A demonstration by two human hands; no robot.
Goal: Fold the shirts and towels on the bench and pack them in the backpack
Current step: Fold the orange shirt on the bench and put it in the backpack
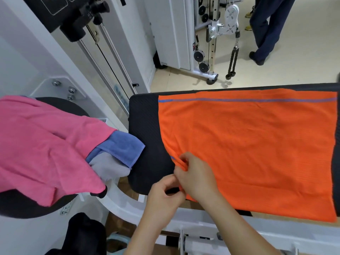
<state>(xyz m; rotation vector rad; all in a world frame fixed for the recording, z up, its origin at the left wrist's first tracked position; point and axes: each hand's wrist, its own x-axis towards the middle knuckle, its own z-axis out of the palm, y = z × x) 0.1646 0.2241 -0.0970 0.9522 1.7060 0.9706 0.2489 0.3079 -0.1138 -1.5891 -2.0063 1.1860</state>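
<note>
An orange towel (248, 148) with a thin blue stripe lies spread flat over the black bench pad (145, 133). My right hand (195, 173) pinches the towel's near left corner, where the cloth bunches up. My left hand (163, 196) is closed on the same edge just below it, at the pad's front rim. To the left, a pink shirt (42, 144) is heaped over a black seat, with a blue towel (125, 148) and a grey cloth (110, 168) sticking out from under it. No backpack is clearly in view.
A dark object (86, 234) sits low on the floor at bottom left. White gym machine frames (117, 52) and a cable pulley station (211, 52) stand behind the bench. A person's legs (265, 30) are at the top right on the pale floor.
</note>
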